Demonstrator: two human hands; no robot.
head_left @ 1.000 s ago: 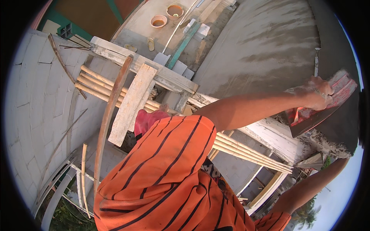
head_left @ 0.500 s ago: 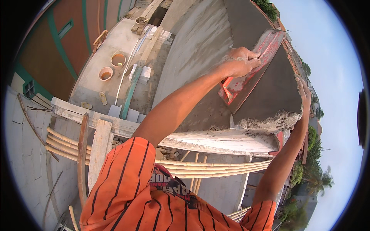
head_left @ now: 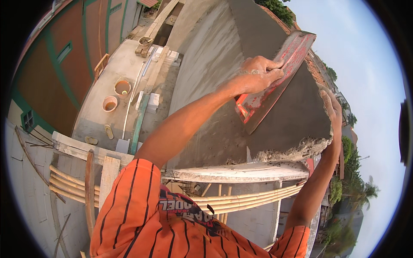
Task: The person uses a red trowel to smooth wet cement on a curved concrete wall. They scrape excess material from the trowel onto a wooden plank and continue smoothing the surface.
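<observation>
My left hand (head_left: 254, 77) is closed on a long red plastering float (head_left: 282, 73), worn and smeared with mortar. The float lies slanted against the dark, fresh plaster (head_left: 292, 124) of a wall, its upper end reaching the wall's top edge. To the right, my right hand (head_left: 331, 106) rests along the rough wall edge with its fingers stretched out, and no tool shows in it. Below the plaster runs a broken, crumbly mortar edge (head_left: 297, 149). Part of the float's handle is hidden by my left hand.
A whitish ledge (head_left: 241, 173) and bamboo poles (head_left: 249, 202) cross below the wall. On the concrete slab (head_left: 97, 77) at left stand two buckets (head_left: 122, 87), with sandals (head_left: 109, 131), pale blocks (head_left: 152, 102) and long boards (head_left: 140, 122). Trees (head_left: 350, 159) show beyond the wall at right.
My left hand has moved the float slightly up the wall, away from the crumbly lower edge. The whole view has shifted, so the slab and wall appear lower and further left.
</observation>
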